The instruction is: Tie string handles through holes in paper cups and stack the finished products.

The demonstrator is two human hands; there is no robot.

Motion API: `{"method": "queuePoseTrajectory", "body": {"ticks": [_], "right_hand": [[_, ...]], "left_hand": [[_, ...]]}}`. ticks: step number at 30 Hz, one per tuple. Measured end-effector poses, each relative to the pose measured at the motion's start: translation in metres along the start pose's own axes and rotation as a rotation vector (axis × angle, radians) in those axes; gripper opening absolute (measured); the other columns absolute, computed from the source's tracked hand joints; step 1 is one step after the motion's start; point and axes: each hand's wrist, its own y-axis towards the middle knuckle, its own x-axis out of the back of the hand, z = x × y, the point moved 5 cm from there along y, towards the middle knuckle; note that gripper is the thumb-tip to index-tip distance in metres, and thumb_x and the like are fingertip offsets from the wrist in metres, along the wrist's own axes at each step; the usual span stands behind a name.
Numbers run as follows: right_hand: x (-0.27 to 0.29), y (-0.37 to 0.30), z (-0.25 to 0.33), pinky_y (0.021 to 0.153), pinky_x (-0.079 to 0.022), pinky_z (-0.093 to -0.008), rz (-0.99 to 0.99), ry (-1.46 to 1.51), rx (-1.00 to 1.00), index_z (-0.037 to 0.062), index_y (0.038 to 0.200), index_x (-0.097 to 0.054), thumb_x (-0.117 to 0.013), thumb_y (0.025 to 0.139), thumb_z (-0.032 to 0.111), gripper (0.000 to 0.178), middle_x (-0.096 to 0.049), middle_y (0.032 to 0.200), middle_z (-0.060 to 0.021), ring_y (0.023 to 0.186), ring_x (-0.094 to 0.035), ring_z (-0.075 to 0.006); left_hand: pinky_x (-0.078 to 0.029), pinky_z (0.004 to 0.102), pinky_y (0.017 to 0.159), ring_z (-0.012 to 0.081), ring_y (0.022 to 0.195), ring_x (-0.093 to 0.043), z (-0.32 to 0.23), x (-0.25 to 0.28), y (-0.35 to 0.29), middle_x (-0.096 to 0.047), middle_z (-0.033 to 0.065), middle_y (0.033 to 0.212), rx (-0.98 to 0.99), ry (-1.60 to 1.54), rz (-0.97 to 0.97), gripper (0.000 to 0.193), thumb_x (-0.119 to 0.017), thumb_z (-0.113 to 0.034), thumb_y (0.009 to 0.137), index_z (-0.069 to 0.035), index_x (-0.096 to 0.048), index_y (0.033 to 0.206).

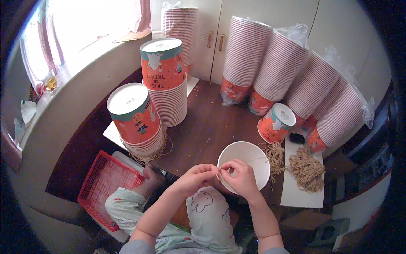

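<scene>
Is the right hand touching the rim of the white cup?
Touching. The head view shows the right hand pressed on the near rim of the white cup.

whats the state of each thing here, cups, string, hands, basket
white paper cup: open end up, empty inside, at the table edge
left hand: fingers pinched at the cup rim
right hand: fingers pinched at the cup rim, on a thin string
string bundle: loose heap on a white sheet
orange cup: tipped on its side
cup stacks: upside down, nested
red basket: looks empty
</scene>
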Motion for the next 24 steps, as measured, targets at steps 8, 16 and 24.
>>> {"method": "queuePoseTrajectory", "body": {"ticks": [8, 16, 24], "right_hand": [[-0.010, -0.004, -0.007, 0.066, -0.044, -0.0231, 0.115, 0.427, -0.270, 0.0002, 0.099, -0.052, -0.058, 0.073, 0.003, 0.027, -0.061, 0.088, -0.0066, 0.074, -0.055, -0.0115], [-0.004, -0.010, -0.016, 0.081, -0.040, -0.0275, 0.102, 1.059, -0.255, 0.0026, 0.098, -0.052, -0.056, 0.071, -0.002, 0.028, -0.057, 0.086, -0.0062, 0.085, -0.051, -0.0130], [0.011, -0.008, 0.006, 0.075, -0.039, -0.0293, 0.083, 0.155, 0.137, 0.0075, 0.081, -0.058, -0.071, 0.062, 0.006, 0.023, -0.057, 0.075, -0.0024, 0.075, -0.053, -0.0172]], "left_hand": [[-0.031, 0.0151, 0.053, 0.0000, 0.062, -0.041, 0.003, 0.000, 0.001, -0.052, -0.0080, 0.075, 0.004, -0.043, -0.031, 0.010, -0.054, -0.020, 0.084, -0.010, -0.055, 0.086], [-0.031, 0.0148, 0.053, 0.0000, 0.062, -0.042, -0.001, 0.002, -0.002, -0.053, -0.0075, 0.076, 0.014, -0.010, -0.082, 0.012, -0.055, -0.020, 0.083, -0.010, -0.056, 0.090], [-0.030, 0.0146, 0.049, 0.0007, 0.062, -0.046, -0.004, -0.005, -0.003, -0.055, -0.0041, 0.075, -0.014, -0.065, -0.091, 0.013, -0.054, -0.019, 0.084, -0.008, -0.056, 0.088]]}}
